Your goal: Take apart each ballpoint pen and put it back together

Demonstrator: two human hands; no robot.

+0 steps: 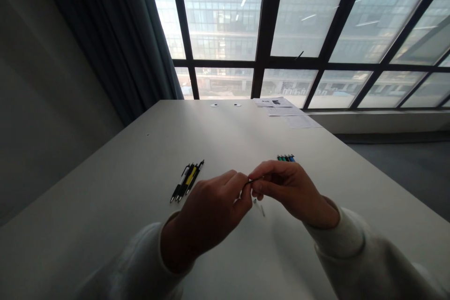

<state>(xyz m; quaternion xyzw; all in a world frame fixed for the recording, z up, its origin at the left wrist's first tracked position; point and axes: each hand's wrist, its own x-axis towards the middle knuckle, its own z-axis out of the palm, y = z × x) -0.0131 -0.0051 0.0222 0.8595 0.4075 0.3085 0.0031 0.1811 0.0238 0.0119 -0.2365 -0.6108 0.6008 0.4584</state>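
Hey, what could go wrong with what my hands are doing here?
The thin dark piece might slip, since the left hand and right hand seem to pinch it only with fingertips. The small pieces near them, apparently loose on the table, could be knocked away.

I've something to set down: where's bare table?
The white table is bare between the ballpoint pens and its left edge; beyond the left hand and right hand, between those pens and the green and blue pens; and right of the right sleeve. Crowded: around the hands, near small slim parts, and under the far papers.
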